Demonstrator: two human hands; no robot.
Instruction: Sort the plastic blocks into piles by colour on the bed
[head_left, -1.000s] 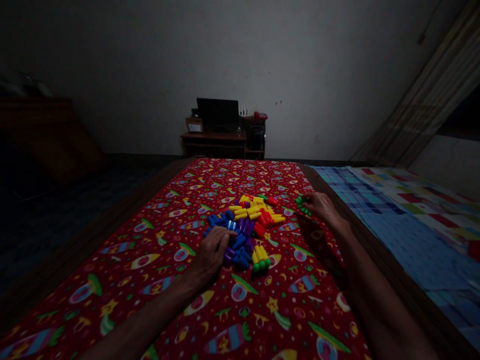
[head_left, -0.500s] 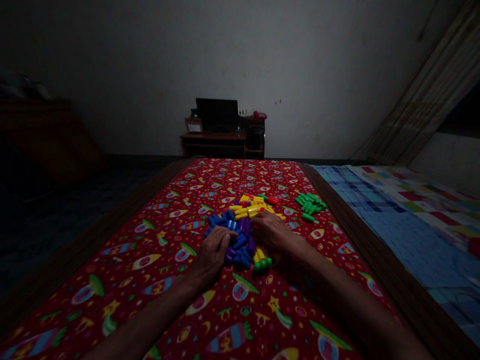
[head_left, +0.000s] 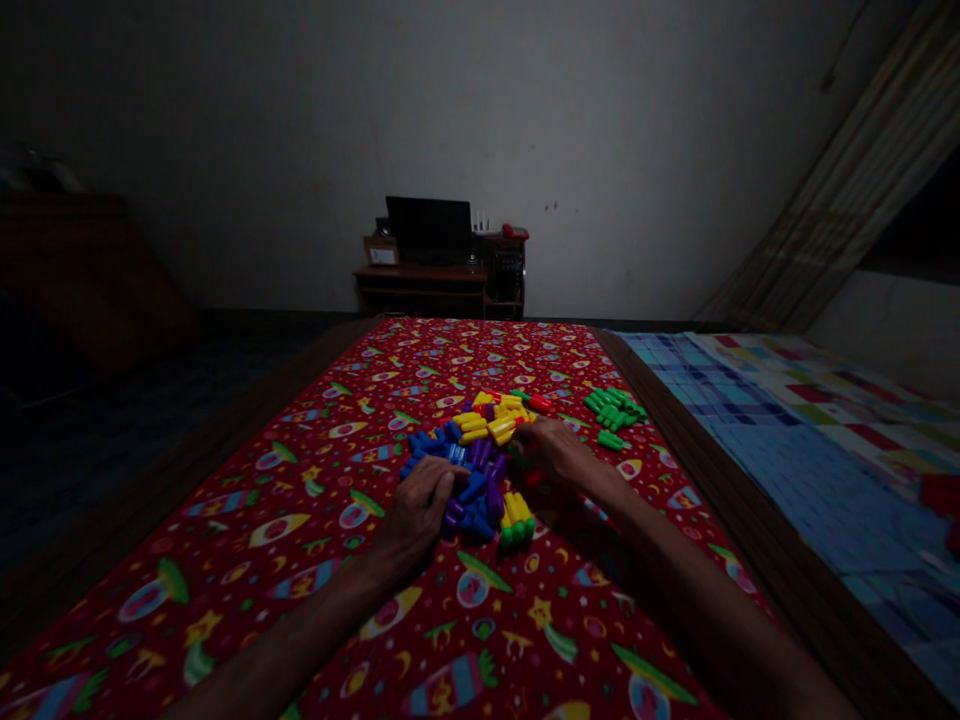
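Note:
Blue pieces (head_left: 475,519), purple pieces (head_left: 495,485) and yellow pieces (head_left: 474,430) lie in a mixed pile on the red patterned cloth (head_left: 300,530). My left hand (head_left: 421,498) rests at the pile's left front, its fingers over the blue pieces; whether they grip one is hidden. At the pile's right side, my right hand (head_left: 547,452) has its fingers curled down beside the yellow and purple pieces, and what they hold is too dark to make out. Yellow pieces with green ends (head_left: 517,520) lie side by side at the front of the pile.
Several green pieces (head_left: 615,408) form a separate group on the right of the cloth. A red and green piece (head_left: 538,403) lies behind the pile. A desk with a dark monitor (head_left: 429,230) stands by the far wall. Blue checked bedding (head_left: 750,450) is at the right.
My right hand has shifted slightly right relative to the pile, and a yellow piece beside its fingers now lies more tilted. The left hand keeps its place. The whole view has moved slightly.

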